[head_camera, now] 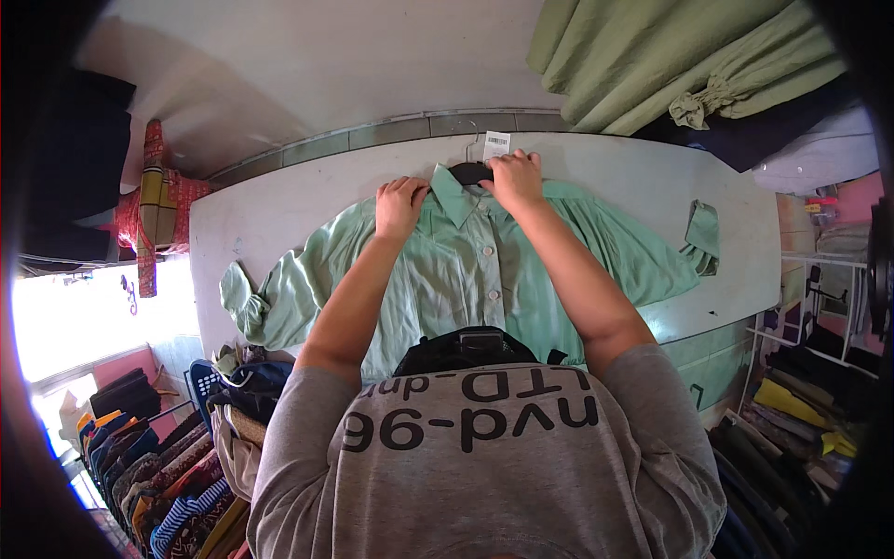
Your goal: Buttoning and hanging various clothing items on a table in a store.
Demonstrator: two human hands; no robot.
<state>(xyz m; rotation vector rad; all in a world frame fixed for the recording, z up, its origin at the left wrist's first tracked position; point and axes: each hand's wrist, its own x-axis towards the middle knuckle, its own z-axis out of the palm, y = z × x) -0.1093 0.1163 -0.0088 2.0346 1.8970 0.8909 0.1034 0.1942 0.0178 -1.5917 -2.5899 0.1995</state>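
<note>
A mint-green satin blouse [455, 279] lies spread front up, its sleeves reaching out to both sides. Inside its neck sits a black clothes hanger [469, 173] with a metal hook [471, 140] pointing away from me. With bent fingers, my left hand [399, 206] pinches the blouse at the shoulder, left of the collar [455, 199]. My right hand [515, 180] grips the other side of the neckline by the hanger; its fingers hide that part of the collar. A white tag [496, 144] with a printed code rests just beyond the right fingers.
Beneath the blouse is a white table [747, 230]. Olive-green garments [684, 63] hang at the upper right, and a red patterned garment [164, 216] at the left. A rack of clothes [167, 482] stands lower left, beside a blue plastic chair [202, 381]. Folded clothes [796, 405] fill shelves at the right.
</note>
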